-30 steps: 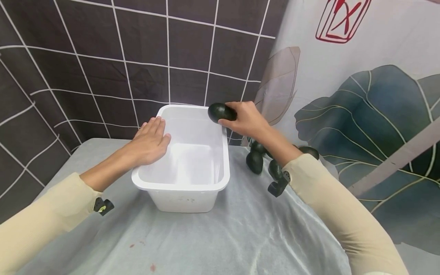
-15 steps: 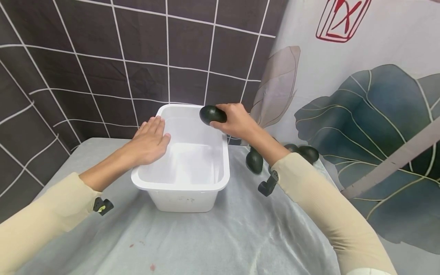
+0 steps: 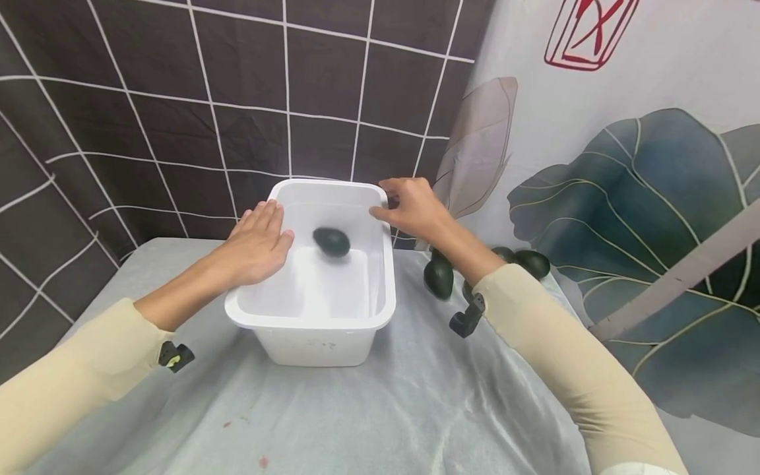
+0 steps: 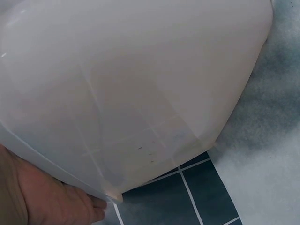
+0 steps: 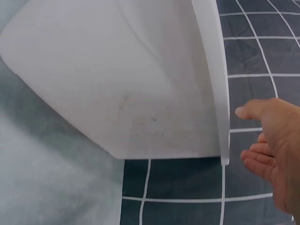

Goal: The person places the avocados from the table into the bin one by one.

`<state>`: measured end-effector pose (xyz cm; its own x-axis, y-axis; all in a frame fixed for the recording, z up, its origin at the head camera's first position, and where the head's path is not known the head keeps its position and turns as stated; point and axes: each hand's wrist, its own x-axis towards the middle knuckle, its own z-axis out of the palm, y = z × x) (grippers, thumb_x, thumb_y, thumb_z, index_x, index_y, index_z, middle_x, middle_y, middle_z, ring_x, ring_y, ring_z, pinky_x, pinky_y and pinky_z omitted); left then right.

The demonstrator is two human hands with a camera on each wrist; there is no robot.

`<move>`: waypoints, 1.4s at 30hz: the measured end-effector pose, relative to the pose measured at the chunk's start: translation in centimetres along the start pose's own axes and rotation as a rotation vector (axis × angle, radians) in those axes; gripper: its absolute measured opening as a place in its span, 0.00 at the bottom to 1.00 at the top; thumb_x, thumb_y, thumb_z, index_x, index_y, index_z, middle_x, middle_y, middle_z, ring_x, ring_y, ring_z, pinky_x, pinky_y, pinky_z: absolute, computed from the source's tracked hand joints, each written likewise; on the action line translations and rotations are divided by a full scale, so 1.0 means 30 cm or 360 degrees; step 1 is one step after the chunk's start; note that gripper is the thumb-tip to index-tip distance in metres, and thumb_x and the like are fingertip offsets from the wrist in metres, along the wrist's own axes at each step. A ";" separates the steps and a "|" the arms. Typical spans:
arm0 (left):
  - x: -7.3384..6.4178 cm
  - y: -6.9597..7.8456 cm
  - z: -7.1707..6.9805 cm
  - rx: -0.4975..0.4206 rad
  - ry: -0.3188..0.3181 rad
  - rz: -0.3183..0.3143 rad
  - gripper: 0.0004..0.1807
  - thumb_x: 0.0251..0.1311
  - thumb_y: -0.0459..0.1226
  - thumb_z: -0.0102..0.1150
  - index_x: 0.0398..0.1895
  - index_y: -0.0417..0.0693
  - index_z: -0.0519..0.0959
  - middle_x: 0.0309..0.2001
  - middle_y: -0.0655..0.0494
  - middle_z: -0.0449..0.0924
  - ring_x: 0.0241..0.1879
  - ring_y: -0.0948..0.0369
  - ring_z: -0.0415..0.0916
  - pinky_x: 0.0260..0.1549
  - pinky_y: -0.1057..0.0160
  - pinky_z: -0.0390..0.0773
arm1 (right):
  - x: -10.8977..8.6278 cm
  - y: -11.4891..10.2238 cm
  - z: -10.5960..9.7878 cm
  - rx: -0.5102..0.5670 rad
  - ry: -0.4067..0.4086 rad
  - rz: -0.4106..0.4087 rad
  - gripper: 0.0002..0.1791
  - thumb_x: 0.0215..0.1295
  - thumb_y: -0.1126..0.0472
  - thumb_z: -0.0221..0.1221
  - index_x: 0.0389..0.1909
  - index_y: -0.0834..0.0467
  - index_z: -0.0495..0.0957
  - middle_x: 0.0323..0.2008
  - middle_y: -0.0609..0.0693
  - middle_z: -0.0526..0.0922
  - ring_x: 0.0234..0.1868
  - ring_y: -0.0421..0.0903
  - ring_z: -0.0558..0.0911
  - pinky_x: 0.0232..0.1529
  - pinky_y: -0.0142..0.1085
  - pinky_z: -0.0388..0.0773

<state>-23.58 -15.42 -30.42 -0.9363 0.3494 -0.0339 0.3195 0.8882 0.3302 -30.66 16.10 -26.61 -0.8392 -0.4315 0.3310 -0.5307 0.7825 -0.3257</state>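
Observation:
A white plastic tub (image 3: pixel 315 323) stands on the cloth-covered table. Inside it, toward the far end, is one dark green avocado (image 3: pixel 332 242), slightly blurred. My left hand (image 3: pixel 256 244) lies flat with straight fingers on the tub's left rim; in the left wrist view that hand (image 4: pixel 56 201) shows against the tub's edge. At the far right corner of the rim is my right hand (image 3: pixel 415 206), its thumb and fingers apart with nothing between them. The right wrist view shows this hand (image 5: pixel 272 150) just outside the tub wall (image 5: pixel 140 84).
Right of the tub, several avocados (image 3: pixel 439 277) lie on the grey cloth (image 3: pixel 368 422), partly hidden by the right forearm. A dark cloth with a white grid (image 3: pixel 237 86) hangs behind the tub, and a leaf-printed curtain (image 3: pixel 641 198) hangs at the right.
My right hand has moved left over the tub's far corner and let go of the avocado, which is now inside the tub. The right hand has since drawn back slightly; the left hand stays put.

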 end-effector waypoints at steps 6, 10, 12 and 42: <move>-0.003 -0.002 -0.002 0.0007 0.0000 -0.0001 0.42 0.90 0.48 0.23 0.89 0.22 0.38 0.91 0.25 0.30 0.92 0.30 0.26 0.91 0.33 0.28 | -0.026 0.053 -0.013 0.0013 0.0047 0.0079 0.31 0.73 0.52 0.71 0.67 0.70 0.85 0.60 0.66 0.92 0.61 0.62 0.93 0.67 0.54 0.89; -0.003 -0.002 -0.004 0.0005 -0.0003 -0.0005 0.42 0.90 0.48 0.23 0.89 0.22 0.38 0.91 0.25 0.29 0.92 0.30 0.26 0.91 0.33 0.28 | -0.044 0.086 -0.019 0.0053 0.0052 0.0133 0.31 0.76 0.51 0.68 0.69 0.70 0.84 0.61 0.67 0.92 0.61 0.64 0.93 0.67 0.54 0.88; -0.002 -0.002 -0.004 0.0004 -0.0004 -0.0002 0.42 0.90 0.48 0.23 0.89 0.22 0.38 0.91 0.25 0.30 0.92 0.30 0.26 0.91 0.33 0.28 | -0.054 0.099 -0.023 0.0074 0.0061 0.0146 0.31 0.77 0.51 0.67 0.69 0.70 0.84 0.61 0.68 0.91 0.61 0.65 0.93 0.68 0.55 0.88; 0.000 -0.001 0.000 -0.0007 -0.0003 -0.0009 0.42 0.90 0.49 0.22 0.89 0.22 0.37 0.92 0.26 0.29 0.92 0.31 0.26 0.91 0.33 0.28 | -0.157 0.190 -0.024 0.0088 0.0006 0.0322 0.33 0.75 0.49 0.71 0.71 0.68 0.82 0.64 0.67 0.90 0.66 0.68 0.89 0.71 0.59 0.85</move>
<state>-23.57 -15.44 -30.43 -0.9378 0.3453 -0.0376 0.3138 0.8887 0.3344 -29.66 22.91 -29.40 -0.9291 -0.2662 0.2568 -0.3569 0.8272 -0.4339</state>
